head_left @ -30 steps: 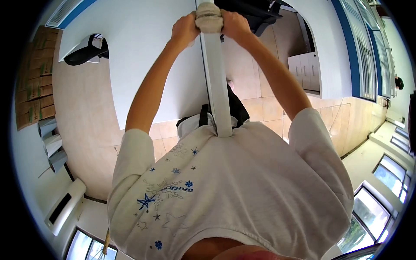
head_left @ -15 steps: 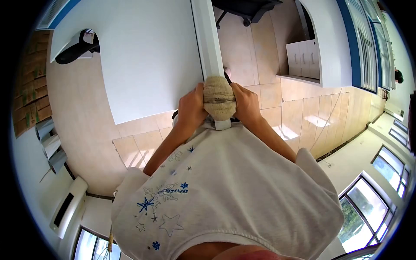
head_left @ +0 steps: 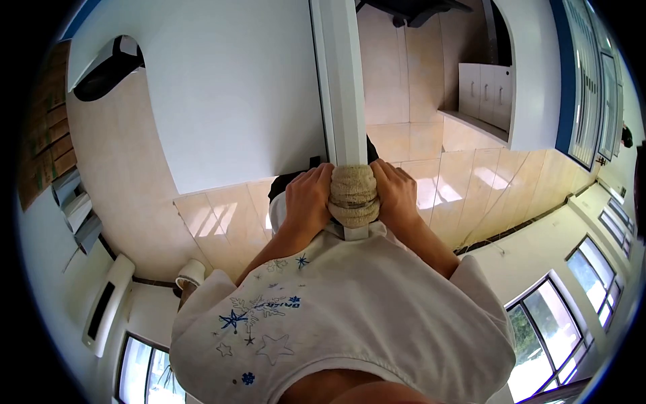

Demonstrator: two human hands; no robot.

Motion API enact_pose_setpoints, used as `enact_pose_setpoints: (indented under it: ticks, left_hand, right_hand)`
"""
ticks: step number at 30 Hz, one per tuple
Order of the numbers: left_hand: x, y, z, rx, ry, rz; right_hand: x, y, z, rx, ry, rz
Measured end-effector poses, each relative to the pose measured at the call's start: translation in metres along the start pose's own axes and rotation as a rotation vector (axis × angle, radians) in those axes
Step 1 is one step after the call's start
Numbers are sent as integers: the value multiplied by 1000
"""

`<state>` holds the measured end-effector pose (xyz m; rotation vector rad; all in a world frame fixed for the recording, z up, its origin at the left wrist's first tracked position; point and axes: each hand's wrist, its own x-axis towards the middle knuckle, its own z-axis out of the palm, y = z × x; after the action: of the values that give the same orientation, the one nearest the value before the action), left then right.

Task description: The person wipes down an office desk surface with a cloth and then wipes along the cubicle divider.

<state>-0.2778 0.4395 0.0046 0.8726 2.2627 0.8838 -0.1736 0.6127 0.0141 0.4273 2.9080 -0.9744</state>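
A beige-tan cloth [head_left: 354, 195], bunched into folds, is draped over the top of a narrow white partition rail [head_left: 344, 87], near its end by my shirt. My left hand [head_left: 309, 199] grips the cloth's left side, its fingers curled and thumb along the edge. On the opposite side my right hand [head_left: 397, 196] is closed around the cloth in the same way. The undersides of both hands are hidden. A short piece of the rail's end shows below the cloth, against my white shirt [head_left: 377, 296].
A wide white desktop [head_left: 235, 94] lies left of the rail, with a black chair [head_left: 108, 77] beyond it. On the right are a white drawer cabinet [head_left: 485, 95] and another black chair [head_left: 420, 10]. Beige tiles [head_left: 108, 182] cover the floor.
Both hands and the cloth have slid along the rail toward my body. The view has shifted slightly; my grip on the cloth looks the same.
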Motion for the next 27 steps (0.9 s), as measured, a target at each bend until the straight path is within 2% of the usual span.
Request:
enact_pose_setpoints:
  ticks: [3, 13, 16, 18, 20, 23, 27]
  left_hand:
    - [18, -5, -7, 14, -41, -7]
    - [117, -21, -40, -22, 52, 69]
    - [156, -28, -53, 37, 188, 109]
    - [193, -40, -63, 91, 318, 218]
    - [220, -39, -81, 132, 318, 171]
    - [222, -34, -89, 290, 344, 125]
    - [194, -28, -73, 323, 446, 62]
  right_hand:
    - [21, 0, -10, -2, -40, 19]
    - [112, 19, -20, -4, 139, -39]
    - [152, 27, -16, -72, 263, -79]
    - [187, 28, -23, -177, 273, -17]
    - [220, 29, -32, -228, 262, -4]
    - [228, 36, -23, -289, 337, -8]
    - [204, 30, -21, -289, 390, -31]
